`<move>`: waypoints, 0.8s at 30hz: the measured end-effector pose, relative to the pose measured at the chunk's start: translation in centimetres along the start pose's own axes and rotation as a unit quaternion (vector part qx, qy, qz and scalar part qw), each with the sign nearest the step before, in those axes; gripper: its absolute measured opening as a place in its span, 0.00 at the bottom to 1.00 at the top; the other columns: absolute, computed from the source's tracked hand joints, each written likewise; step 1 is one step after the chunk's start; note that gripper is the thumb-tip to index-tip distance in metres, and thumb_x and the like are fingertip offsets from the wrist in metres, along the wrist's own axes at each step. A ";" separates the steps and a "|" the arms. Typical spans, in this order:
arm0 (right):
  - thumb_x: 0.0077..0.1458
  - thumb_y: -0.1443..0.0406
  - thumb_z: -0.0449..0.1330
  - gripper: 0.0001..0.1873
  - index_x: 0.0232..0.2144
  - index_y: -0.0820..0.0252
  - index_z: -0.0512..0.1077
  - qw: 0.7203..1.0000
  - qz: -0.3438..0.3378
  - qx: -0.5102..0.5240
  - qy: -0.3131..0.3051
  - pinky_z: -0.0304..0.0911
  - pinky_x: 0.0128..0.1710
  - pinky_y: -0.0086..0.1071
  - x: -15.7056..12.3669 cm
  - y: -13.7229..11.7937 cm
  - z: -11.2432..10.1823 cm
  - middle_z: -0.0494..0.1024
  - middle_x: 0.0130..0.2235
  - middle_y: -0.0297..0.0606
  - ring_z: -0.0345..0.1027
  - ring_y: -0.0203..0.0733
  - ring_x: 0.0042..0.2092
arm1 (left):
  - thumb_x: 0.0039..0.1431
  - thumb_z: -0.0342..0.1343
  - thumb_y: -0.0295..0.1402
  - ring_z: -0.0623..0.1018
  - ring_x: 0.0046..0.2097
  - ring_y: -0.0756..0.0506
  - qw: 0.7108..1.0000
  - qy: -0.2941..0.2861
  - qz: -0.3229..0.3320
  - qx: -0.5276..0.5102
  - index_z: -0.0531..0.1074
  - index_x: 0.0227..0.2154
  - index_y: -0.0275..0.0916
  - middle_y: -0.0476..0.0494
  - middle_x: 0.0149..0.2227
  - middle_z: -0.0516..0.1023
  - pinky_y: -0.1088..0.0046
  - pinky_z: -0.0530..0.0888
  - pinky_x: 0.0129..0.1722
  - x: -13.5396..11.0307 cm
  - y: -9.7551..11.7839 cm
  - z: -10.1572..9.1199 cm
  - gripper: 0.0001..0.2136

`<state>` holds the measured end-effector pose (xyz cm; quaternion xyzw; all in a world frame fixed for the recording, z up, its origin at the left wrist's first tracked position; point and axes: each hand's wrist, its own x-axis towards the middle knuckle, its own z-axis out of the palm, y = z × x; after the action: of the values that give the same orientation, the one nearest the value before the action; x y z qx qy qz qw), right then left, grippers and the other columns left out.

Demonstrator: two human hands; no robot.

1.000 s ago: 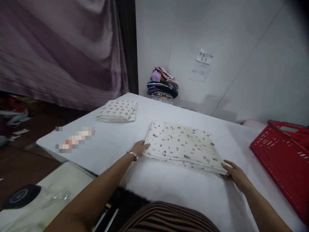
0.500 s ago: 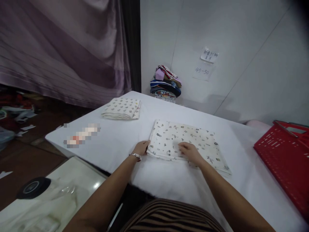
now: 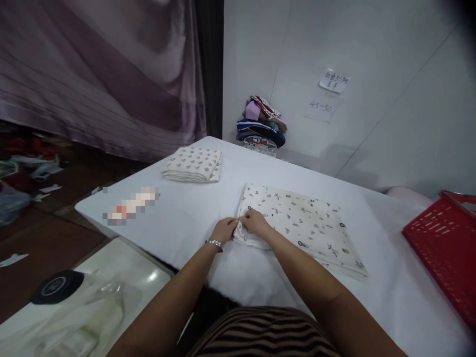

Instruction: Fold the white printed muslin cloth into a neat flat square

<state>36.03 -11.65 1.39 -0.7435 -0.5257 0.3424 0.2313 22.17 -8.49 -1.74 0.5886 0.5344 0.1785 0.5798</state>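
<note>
A white cloth with small printed motifs point(image 3: 301, 218) lies folded in layers on the white-covered table point(image 3: 178, 233) in front of me. At its left edge, my left hand point(image 3: 225, 230), with a bracelet at the wrist, has its fingers closed on the cloth. Right beside it, my right hand point(image 3: 255, 223) pinches the same edge, where the fabric is bunched up a little. Farther back on the left rests a second folded cloth point(image 3: 193, 163) with a grey print, apart from both hands.
A red plastic basket point(image 3: 439, 238) stands at the right. Several folded fabrics point(image 3: 262, 124) are piled by the wall at the back. At lower left, a pale surface holds a dark round object point(image 3: 57, 287) and clear plastic point(image 3: 100, 312). A pixelated patch covers something on the table's left.
My right hand has moved left across the cloth to its left edge and now pinches it beside my left hand. The edge has become bunched. The view has shifted slightly.
</note>
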 end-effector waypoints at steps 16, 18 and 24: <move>0.53 0.65 0.54 0.11 0.20 0.60 0.65 0.993 -0.002 0.113 -0.019 0.57 0.19 0.25 1.0 1.6 1.0 0.69 0.17 0.28 0.61 0.30 0.15 | 0.54 0.50 0.38 0.71 0.23 0.50 0.996 0.047 0.063 0.037 0.75 0.40 0.38 0.47 0.27 0.76 0.75 0.68 0.20 0.6 -0.4 0.4 0.15; 0.53 0.64 0.54 0.11 0.19 0.60 0.64 0.994 -0.003 0.112 -0.020 0.56 0.18 0.25 1.0 1.5 1.0 0.68 0.15 0.28 0.60 0.31 0.15 | 0.54 0.49 0.36 0.72 0.24 0.50 0.994 0.052 0.081 0.053 0.76 0.39 0.39 0.47 0.27 0.77 0.75 0.68 0.22 0.7 -0.7 0.5 0.14; 0.49 0.70 0.53 0.11 0.17 0.60 0.64 0.994 -0.004 0.105 -0.018 0.56 0.19 0.24 0.7 1.1 0.8 0.66 0.13 0.28 0.59 0.30 0.14 | 0.54 0.49 0.35 0.74 0.27 0.49 0.991 0.062 0.093 0.073 0.76 0.39 0.38 0.46 0.28 0.78 0.75 0.70 0.26 0.6 -0.9 0.4 0.14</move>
<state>36.23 -11.43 -0.13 -0.7069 -0.4934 0.4081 0.3004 22.38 -8.39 -2.90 0.6643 0.5238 0.2284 0.4818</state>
